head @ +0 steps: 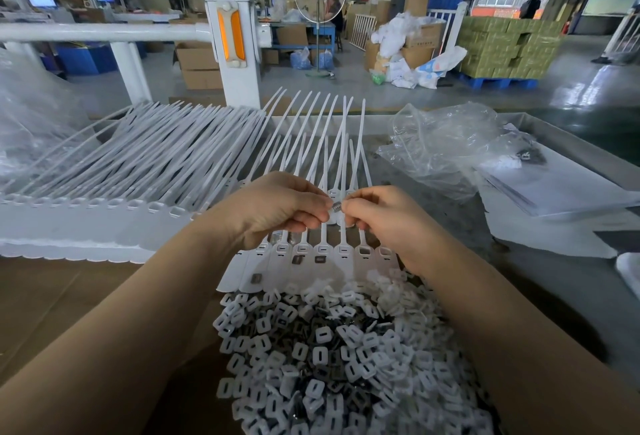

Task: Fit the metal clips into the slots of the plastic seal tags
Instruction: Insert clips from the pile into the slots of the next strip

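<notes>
A heap of small white plastic pieces (pixel 332 358) with dark metal clips mixed in lies closest, spilled over the brown cardboard (pixel 69 303) that covers the near part of the surface. No writing on any of it can be read; the cartons far back carry print too small to make out.

Both bare forearms reach forward over the heap and meet just beyond it. The left hand (pixel 277 209) is curled, knuckles up, thumb and forefinger pinched. The right hand (pixel 384 213) mirrors it, fingers bent inward. The two grips close together on one small metal clip (pixel 336 207), held between the fingertips of both hands, above the row of tags.

Directly below the hands lies a row of white seal tags (pixel 322 254), heads side by side, each with a rectangular slot; some slots look filled, the two at the right look open. Loose clips (pixel 297 259) rest on the tag bodies. The tags' thin tails fan away beyond the hands. Left of the left hand a long strip of joined tags (pixel 86 227) stretches off. Right of the right hand lies a crumpled clear plastic bag (pixel 446 147)
</notes>
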`<state>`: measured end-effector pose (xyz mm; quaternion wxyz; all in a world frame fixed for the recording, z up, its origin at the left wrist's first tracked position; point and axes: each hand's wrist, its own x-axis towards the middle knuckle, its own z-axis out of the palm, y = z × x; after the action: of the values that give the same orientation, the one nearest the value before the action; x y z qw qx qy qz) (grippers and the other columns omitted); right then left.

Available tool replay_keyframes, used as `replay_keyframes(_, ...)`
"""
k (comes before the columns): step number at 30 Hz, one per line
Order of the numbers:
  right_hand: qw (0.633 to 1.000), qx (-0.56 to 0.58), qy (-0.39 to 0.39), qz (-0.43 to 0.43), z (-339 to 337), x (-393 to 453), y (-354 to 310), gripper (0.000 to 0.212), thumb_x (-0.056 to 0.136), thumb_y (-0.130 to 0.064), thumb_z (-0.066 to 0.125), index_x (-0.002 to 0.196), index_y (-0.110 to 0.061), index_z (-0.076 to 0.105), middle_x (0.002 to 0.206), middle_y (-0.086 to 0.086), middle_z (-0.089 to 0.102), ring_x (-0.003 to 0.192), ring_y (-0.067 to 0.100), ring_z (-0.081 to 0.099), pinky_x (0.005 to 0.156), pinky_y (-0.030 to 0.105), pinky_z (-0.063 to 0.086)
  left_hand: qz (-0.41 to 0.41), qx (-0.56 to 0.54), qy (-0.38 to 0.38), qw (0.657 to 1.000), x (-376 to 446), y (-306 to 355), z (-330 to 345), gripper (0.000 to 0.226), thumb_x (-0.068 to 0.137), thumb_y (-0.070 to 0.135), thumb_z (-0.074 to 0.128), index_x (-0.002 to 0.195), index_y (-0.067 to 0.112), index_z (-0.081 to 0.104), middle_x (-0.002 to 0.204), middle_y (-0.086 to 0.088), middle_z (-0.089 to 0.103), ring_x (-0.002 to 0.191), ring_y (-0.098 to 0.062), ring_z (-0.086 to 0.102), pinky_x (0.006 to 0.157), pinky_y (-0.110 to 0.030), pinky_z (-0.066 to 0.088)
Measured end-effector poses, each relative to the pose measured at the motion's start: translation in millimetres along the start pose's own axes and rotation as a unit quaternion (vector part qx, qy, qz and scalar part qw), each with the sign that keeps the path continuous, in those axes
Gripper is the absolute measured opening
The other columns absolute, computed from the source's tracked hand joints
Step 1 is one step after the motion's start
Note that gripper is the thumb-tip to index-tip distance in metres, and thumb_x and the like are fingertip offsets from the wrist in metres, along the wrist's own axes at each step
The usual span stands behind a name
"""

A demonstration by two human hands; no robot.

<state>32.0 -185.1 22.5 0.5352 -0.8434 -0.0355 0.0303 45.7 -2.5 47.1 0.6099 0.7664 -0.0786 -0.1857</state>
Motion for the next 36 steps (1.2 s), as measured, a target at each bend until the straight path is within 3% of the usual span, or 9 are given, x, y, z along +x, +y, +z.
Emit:
replay_keyframes(6, 1.0, 0.02, -0.001, 0.016, -0.8, 1.0, 2.3, 0.014, 0.09, -0.027, 0.06, 0.087, -0.017, 0.071, 0.079, -0.004, 0.067, 0.071, 0.015, 0.052, 0.068, 0.033, 0.044, 0.02, 0.041, 0.016, 0.999, 2.7, -4.7, 8.4, 0.007, 0.09, 0.01, 0.067, 0.083, 0.008, 0.068, 0.064, 0.001, 0.064, 0.057, -0.009, 0.054, 0.057, -0.021, 0.042)
replay_keyframes(12, 0.987, 0.098, 0.093, 0.088, -2.7, 11.7, 8.4, 0.009, 0.096, -0.02, 0.058, 0.091, -0.02, 0.065, 0.09, 0.002, 0.068, 0.079, 0.013, 0.061, 0.071, 0.032, 0.054, 0.044, 0.168, -0.004, 0.985, 4.2, -7.1, 25.4, 0.014, 0.096, 0.018, 0.061, 0.085, 0.013, 0.068, 0.073, -0.001, 0.063, 0.062, -0.007, 0.054, 0.057, -0.018, 0.046)
replay_keyframes(16, 0.971, 0.192, 0.082, 0.113, -0.7, 14.2, 9.7, 0.01, 0.094, -0.016, 0.06, 0.091, -0.011, 0.067, 0.078, 0.003, 0.067, 0.079, 0.019, 0.061, 0.076, 0.034, 0.051, 0.061, 0.227, -0.028, 0.972, 6.8, -9.2, 44.9, 0.017, 0.096, 0.018, 0.06, 0.088, 0.005, 0.068, 0.063, 0.004, 0.052, 0.04, 0.003, 0.042, 0.042, -0.009, 0.034)
replay_keyframes(19, 0.954, 0.252, 0.074, 0.141, -2.5, 12.1, 7.4, 0.013, 0.094, -0.015, 0.059, 0.091, -0.007, 0.068, 0.073, 0.004, 0.066, 0.072, 0.02, 0.056, 0.07, 0.032, 0.045, 0.052, 0.243, -0.023, 0.968, 13.2, -11.0, 54.8, 0.02, 0.095, 0.014, 0.06, 0.09, -0.004, 0.066, 0.06, 0.007, 0.051, 0.042, 0.004, 0.043, 0.042, -0.005, 0.032)
replay_keyframes(21, 0.95, 0.262, 0.073, 0.153, -3.3, 10.5, 5.9, 0.013, 0.094, -0.015, 0.059, 0.089, -0.006, 0.067, 0.072, 0.004, 0.065, 0.067, 0.018, 0.055, 0.065, 0.03, 0.045, 0.046, 0.262, -0.026, 0.964, 16.1, -11.5, 58.2, 0.019, 0.094, 0.015, 0.061, 0.083, 0.001, 0.066, 0.059, 0.008, 0.05, 0.048, 0.001, 0.044, 0.042, -0.006, 0.031)
replay_keyframes(24, 0.95, 0.26, 0.076, 0.157, -1.6, 10.1, 4.8, 0.016, 0.094, -0.014, 0.058, 0.084, -0.005, 0.066, 0.069, 0.005, 0.063, 0.061, 0.017, 0.054, 0.057, 0.027, 0.045, 0.039, 0.295, -0.032, 0.954, 18.4, -13.1, 61.6, 0.021, 0.093, 0.02, 0.062, 0.074, 0.012, 0.064, 0.066, 0.006, 0.055, 0.061, -0.007, 0.05, 0.057, -0.017, 0.038)
replay_keyframes(27, 0.947, 0.266, 0.081, 0.163, -1.2, 10.1, 4.8, 0.017, 0.092, -0.014, 0.059, 0.08, -0.006, 0.066, 0.065, 0.004, 0.062, 0.057, 0.016, 0.051, 0.054, 0.026, 0.044, 0.041, 0.327, -0.022, 0.944, 18.1, -15.0, 64.6, 0.019, 0.093, 0.026, 0.06, 0.081, 0.013, 0.067, 0.083, -0.002, 0.064, 0.085, -0.021, 0.059, 0.087, -0.04, 0.045)
replay_keyframes(29, 0.945, 0.27, 0.084, 0.165, -1.9, 10.5, 5.5, 0.016, 0.092, -0.014, 0.059, 0.079, -0.006, 0.066, 0.063, 0.003, 0.062, 0.055, 0.015, 0.051, 0.052, 0.025, 0.043, 0.046, 0.346, -0.009, 0.937, 17.0, -15.5, 67.3, 0.019, 0.093, 0.029, 0.06, 0.086, 0.013, 0.068, 0.089, -0.004, 0.066, 0.093, -0.025, 0.06, 0.1, -0.05, 0.041)
replay_keyframes(36, 0.945, 0.266, 0.089, 0.169, -3.8, 11.6, 6.7, 0.014, 0.09, -0.017, 0.062, 0.082, -0.008, 0.067, 0.068, 0.004, 0.064, 0.057, 0.015, 0.051, 0.051, 0.025, 0.044, 0.043, 0.361, 0.008, 0.931, 15.0, -14.2, 71.8, 0.024, 0.095, 0.032, 0.057, 0.09, 0.013, 0.07, 0.093, -0.005, 0.067, 0.1, -0.028, 0.059, 0.103, -0.051, 0.039)
